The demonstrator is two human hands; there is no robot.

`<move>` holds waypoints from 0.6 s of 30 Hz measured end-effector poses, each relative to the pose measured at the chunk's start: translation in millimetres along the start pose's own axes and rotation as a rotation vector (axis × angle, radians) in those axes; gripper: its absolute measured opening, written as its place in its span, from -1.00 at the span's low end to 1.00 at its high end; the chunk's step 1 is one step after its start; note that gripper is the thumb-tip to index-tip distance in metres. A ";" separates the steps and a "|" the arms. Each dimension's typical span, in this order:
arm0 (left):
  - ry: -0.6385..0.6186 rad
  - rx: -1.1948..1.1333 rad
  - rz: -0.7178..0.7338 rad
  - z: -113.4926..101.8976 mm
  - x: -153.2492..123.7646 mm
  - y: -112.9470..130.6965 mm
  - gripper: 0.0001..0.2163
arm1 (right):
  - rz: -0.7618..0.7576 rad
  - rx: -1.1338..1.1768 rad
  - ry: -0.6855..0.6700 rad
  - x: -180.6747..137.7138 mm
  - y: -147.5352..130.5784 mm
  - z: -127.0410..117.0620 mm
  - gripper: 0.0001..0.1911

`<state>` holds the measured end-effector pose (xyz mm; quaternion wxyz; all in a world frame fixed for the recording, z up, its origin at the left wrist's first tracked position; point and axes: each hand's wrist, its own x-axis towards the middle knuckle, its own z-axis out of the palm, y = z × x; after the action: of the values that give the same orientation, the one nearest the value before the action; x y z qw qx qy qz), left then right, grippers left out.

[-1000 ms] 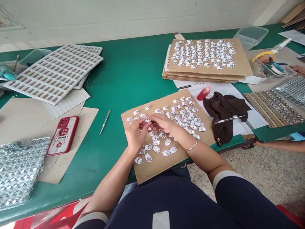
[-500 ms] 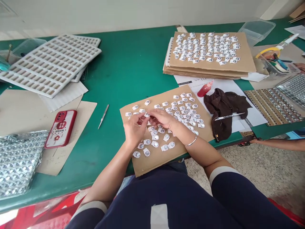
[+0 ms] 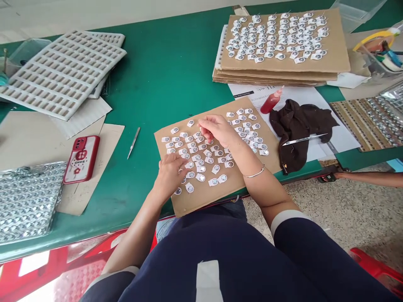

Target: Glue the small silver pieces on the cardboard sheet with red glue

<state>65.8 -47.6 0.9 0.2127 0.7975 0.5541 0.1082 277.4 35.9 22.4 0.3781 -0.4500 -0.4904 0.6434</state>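
Small round silver pieces on white tabs [image 3: 200, 178] lie in loose rows on a brown cardboard sheet [image 3: 195, 202] in front of me. At the sheet's left edge is my left hand [image 3: 170, 175], thumb and fingers bent together around one tabbed silver piece, mostly covered by the fingers. My right hand [image 3: 220, 132] is raised over the sheet's upper middle, its fingers curled and the tips pinched. Whatever is in that pinch is too small to make out. Tweezers [image 3: 134, 143] lie on the green table left of the sheet.
White slotted trays [image 3: 66, 75] and a red-edged phone [image 3: 82, 159] are on the left. Stacked cardboard [image 3: 283, 65] with more pieces stands at the back right. Nearer are a red bottle [image 3: 270, 101], a dark brown cloth [image 3: 294, 126] and another person's arm [image 3: 368, 179].
My hands were together over the sheet and have parted. The left has moved down and left to the pieces; the right has lifted slightly up and right. The camera view has also shifted.
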 end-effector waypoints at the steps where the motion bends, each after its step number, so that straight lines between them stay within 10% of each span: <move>1: 0.008 0.004 0.002 1.4 2.3 3.8 -0.80 | -0.004 0.001 -0.004 0.2 0.5 -0.3 -0.74; 18: -0.015 -0.167 -0.044 19.2 26.9 27.9 -0.90 | -0.045 0.010 -0.014 -3.3 -4.5 1.6 -0.66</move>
<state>106.7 -35.0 -5.0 0.2849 0.7655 0.5588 0.1435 277.1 33.5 27.6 0.3912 -0.4324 -0.4997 0.6405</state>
